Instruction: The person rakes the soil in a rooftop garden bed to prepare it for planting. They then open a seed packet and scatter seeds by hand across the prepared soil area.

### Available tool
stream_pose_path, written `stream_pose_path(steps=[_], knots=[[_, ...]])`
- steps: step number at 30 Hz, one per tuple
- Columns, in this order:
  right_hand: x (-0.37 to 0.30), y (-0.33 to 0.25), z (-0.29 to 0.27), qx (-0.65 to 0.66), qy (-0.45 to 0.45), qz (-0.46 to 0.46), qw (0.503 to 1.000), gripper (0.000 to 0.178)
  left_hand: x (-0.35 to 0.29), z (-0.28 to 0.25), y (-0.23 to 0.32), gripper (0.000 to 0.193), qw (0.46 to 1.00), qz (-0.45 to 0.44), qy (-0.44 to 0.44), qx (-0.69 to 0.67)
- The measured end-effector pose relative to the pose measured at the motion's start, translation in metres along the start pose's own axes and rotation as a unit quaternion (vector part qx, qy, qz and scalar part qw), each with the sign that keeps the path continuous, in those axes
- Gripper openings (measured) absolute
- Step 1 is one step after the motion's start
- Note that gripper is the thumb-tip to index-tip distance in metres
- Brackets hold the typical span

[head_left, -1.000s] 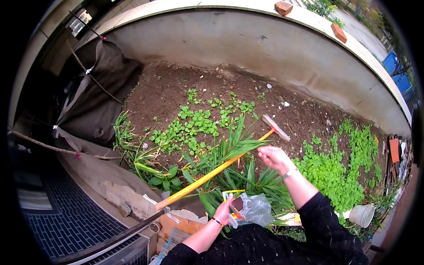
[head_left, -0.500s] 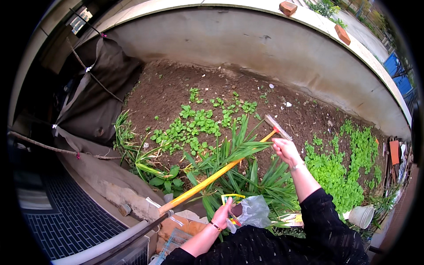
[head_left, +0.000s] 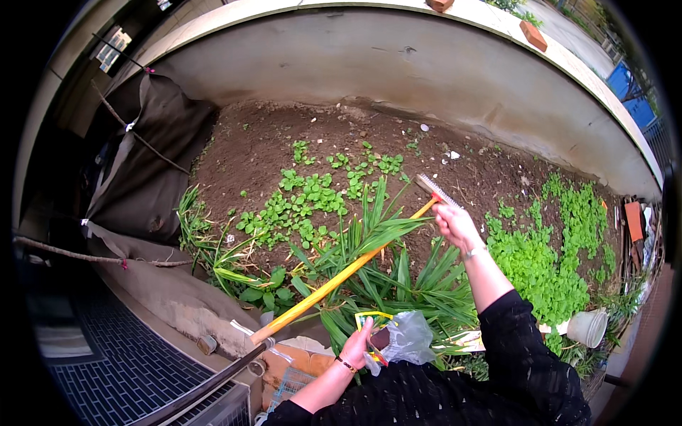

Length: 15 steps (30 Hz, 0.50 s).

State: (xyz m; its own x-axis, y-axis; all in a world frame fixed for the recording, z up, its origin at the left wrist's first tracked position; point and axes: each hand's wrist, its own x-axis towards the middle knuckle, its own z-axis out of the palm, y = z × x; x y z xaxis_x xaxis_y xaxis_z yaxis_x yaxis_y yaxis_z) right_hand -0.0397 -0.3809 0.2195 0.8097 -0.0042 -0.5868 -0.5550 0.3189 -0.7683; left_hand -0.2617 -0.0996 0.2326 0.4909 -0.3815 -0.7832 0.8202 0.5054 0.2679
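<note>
My left hand (head_left: 354, 349) grips a clear plastic bag (head_left: 412, 338) with a yellow-edged packet (head_left: 371, 319) at its opening; what lies inside is mostly hidden. My right hand (head_left: 458, 227) reaches out over the soil, fingers curled together beside the head of a long-handled rake (head_left: 334, 282). Anything between those fingers is too small to make out. The rake has a yellow handle, a red joint and a row of short pale teeth. It slants over long-leaved green plants (head_left: 408, 284), its handle end beside the dark rail at lower left.
Brown soil (head_left: 263, 142) with low seedlings (head_left: 312, 195) stretches to a grey wall (head_left: 341, 57). Dense leafy greens (head_left: 540, 270) grow at right, near a white bucket (head_left: 587, 328). Dark cloth (head_left: 153, 163) tied to sticks hangs at left. Bricks (head_left: 533, 35) sit on the wall.
The view has shifted slightly, so the scene sits a little higher and further left. My right hand has moved slightly relative to the rake head; my left hand keeps holding the bag.
</note>
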Motion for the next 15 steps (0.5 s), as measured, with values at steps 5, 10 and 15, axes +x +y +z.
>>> stream_pose_path(steps=[5,10,15], knots=[[-0.021,-0.061,0.009,0.048,-0.027,-0.15,0.987,0.018,0.006,-0.009,-0.005,0.049,1.0,-0.018,-0.014,-0.008],[-0.034,0.01,-0.06,0.005,0.057,0.002,0.998,0.016,0.01,-0.006,-0.011,0.049,1.0,-0.017,-0.022,-0.008],[-0.041,0.055,-0.1,0.041,0.086,0.062,0.994,0.016,0.009,-0.002,-0.014,0.049,0.999,-0.035,-0.028,0.011]])
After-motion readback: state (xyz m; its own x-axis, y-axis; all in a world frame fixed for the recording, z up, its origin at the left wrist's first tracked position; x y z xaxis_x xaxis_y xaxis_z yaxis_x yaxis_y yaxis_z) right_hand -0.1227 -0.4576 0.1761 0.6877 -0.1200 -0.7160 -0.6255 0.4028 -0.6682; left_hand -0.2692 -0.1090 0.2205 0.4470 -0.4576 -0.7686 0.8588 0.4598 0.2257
